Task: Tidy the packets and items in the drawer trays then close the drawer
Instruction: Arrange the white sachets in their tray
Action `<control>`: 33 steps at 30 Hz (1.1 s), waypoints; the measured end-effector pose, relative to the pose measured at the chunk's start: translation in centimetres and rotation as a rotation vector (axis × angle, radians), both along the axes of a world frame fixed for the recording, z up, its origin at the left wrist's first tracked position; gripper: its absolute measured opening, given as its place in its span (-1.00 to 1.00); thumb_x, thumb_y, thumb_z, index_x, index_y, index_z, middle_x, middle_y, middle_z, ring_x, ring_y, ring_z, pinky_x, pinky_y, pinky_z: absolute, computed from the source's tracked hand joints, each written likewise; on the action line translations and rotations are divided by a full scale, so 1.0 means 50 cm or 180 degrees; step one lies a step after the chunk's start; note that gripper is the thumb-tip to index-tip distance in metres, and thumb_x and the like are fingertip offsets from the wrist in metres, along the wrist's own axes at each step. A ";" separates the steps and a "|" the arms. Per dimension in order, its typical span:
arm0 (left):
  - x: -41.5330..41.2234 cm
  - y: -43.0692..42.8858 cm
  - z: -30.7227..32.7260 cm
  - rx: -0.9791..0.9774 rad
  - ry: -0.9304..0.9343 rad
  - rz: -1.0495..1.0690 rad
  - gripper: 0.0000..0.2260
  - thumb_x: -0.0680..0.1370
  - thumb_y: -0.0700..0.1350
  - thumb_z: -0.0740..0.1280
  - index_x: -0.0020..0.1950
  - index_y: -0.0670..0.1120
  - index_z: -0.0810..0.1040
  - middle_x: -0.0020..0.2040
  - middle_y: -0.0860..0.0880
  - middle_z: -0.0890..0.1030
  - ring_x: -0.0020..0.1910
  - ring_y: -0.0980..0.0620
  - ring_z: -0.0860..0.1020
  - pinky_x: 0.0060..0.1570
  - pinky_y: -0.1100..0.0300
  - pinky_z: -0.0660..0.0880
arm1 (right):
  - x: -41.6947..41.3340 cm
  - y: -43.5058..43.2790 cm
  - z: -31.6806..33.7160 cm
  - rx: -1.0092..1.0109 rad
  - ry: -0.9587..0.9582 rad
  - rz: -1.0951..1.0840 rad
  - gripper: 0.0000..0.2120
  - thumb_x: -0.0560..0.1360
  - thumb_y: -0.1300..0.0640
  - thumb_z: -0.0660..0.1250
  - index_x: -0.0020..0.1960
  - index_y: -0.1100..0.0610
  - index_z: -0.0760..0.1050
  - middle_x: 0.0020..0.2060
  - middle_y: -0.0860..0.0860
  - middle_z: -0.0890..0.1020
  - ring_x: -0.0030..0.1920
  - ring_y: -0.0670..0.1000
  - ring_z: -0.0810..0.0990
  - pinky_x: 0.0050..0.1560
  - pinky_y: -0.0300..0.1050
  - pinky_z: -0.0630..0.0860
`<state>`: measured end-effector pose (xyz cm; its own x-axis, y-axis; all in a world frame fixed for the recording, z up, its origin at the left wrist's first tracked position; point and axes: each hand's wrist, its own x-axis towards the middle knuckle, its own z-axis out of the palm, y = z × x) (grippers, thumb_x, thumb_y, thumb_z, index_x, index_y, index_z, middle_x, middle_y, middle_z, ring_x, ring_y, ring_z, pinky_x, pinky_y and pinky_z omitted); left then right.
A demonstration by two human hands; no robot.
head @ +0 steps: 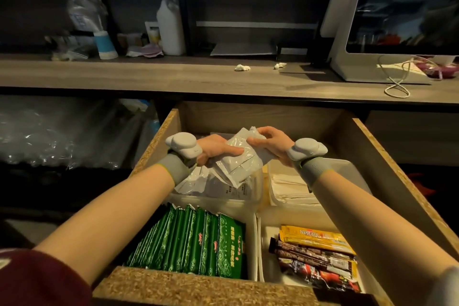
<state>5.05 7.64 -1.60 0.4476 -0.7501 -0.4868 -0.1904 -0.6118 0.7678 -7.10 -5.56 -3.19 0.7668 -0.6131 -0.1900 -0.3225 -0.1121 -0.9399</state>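
White packets [239,160] gripped by left hand [214,149], right hand [272,144], green sachets [193,243] nearer

We hold a bundle of white packets [238,159] over the open drawer [159,141]: our left hand [213,149] grips it from the left, our right hand [270,144] pinches its upper edge. Below stands a clear tray [216,202]; green packets [193,241] and coffee sticks [315,256] lie nearer.

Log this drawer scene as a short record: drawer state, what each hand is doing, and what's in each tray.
drawer: open
left hand: grips white packets
right hand: pinches the same bundle
back-left tray: more of those packets, under the hands
back-right tray: napkins
front-left tray: green packets in a row
front-right tray: coffee sticks
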 end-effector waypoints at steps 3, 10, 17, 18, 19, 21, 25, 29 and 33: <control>0.005 0.000 -0.005 -0.0300 0.0562 0.0493 -0.71 0.49 -0.11 0.39 0.14 -0.23 0.55 -0.30 -0.06 0.68 -0.34 0.02 0.64 -0.34 0.21 0.59 | -0.015 0.003 0.001 0.0813 0.0186 -0.0163 -0.56 0.50 -0.15 0.25 0.25 0.11 0.39 0.08 0.10 0.56 -0.03 0.04 0.55 -0.14 -0.12 0.53; -0.002 -0.014 -0.014 -0.0444 0.0569 0.0537 -0.68 0.53 -0.08 0.33 0.24 -0.19 0.50 0.00 -0.09 0.65 -0.15 0.02 0.61 -0.23 0.24 0.54 | -0.011 0.036 -0.002 0.2418 0.0263 0.0274 -0.48 0.59 -0.07 0.12 0.43 0.22 0.22 0.03 0.14 0.55 -0.06 0.10 0.54 -0.02 -0.06 0.50; 0.034 -0.002 -0.037 -0.0270 0.0348 0.0820 -0.64 0.60 0.13 0.09 -0.15 -0.11 0.48 -0.31 -0.06 0.45 -0.37 0.06 0.40 -0.35 0.25 0.38 | -0.019 0.036 -0.016 0.2369 0.0137 -0.0334 -0.79 0.61 0.07 0.15 0.17 0.15 0.40 -0.16 0.11 0.55 -0.17 0.08 0.53 -0.05 -0.07 0.48; 0.049 0.003 -0.051 -0.0129 0.0195 0.0980 -0.69 0.60 0.09 0.12 -0.09 -0.13 0.49 -0.34 -0.06 0.39 -0.42 0.07 0.33 -0.39 0.24 0.33 | -0.022 0.031 -0.022 0.2353 0.0145 -0.0361 -0.80 0.61 0.07 0.14 0.14 0.17 0.39 -0.17 0.11 0.54 -0.18 0.07 0.53 0.00 -0.08 0.47; 0.060 0.008 -0.067 0.0056 0.0091 0.1100 -0.74 0.59 0.04 0.17 0.03 -0.14 0.48 -0.36 -0.06 0.35 -0.44 0.07 0.28 -0.41 0.24 0.28 | -0.025 0.027 -0.026 0.2325 0.0146 -0.0391 -0.79 0.61 0.06 0.14 0.12 0.18 0.39 -0.17 0.11 0.54 -0.18 0.07 0.53 0.05 -0.09 0.45; 0.075 0.020 -0.099 0.0427 0.0044 0.1153 -0.64 0.56 0.00 0.26 0.29 -0.15 0.40 -0.31 -0.10 0.37 -0.43 0.06 0.27 -0.41 0.21 0.28 | -0.033 0.015 -0.037 0.2306 0.0052 -0.0559 -0.79 0.60 0.04 0.14 0.10 0.17 0.38 -0.17 0.11 0.54 -0.17 0.07 0.53 0.11 -0.08 0.43; 0.072 0.014 -0.135 0.0923 -0.0051 0.0798 -0.47 0.53 0.01 0.31 0.42 -0.21 0.30 0.20 -0.21 0.51 -0.35 -0.06 0.38 -0.23 0.16 0.37 | -0.045 -0.013 -0.049 0.2257 0.0023 -0.0896 -0.75 0.55 -0.06 0.20 0.03 0.13 0.39 -0.15 0.12 0.54 -0.15 0.08 0.52 -0.09 -0.08 0.50; 0.074 -0.004 -0.140 0.0932 -0.0147 0.0684 -0.44 0.50 -0.03 0.36 0.44 -0.17 0.31 0.21 -0.42 0.51 -0.01 -0.35 0.56 -0.29 0.18 0.37 | -0.045 -0.027 -0.061 0.2140 0.0238 -0.0870 -0.74 0.52 -0.07 0.23 -0.04 0.13 0.41 -0.15 0.11 0.54 -0.15 0.07 0.53 -0.11 -0.14 0.47; 0.055 -0.011 -0.158 0.0812 0.0107 0.0452 -0.56 0.47 -0.10 0.41 0.32 -0.15 0.44 0.10 -0.18 0.60 0.04 -0.14 0.57 0.01 0.09 0.56 | -0.037 -0.025 -0.070 0.2115 0.0367 -0.0811 -0.75 0.50 -0.07 0.25 -0.11 0.13 0.40 -0.14 0.10 0.54 -0.13 0.06 0.53 0.00 -0.20 0.47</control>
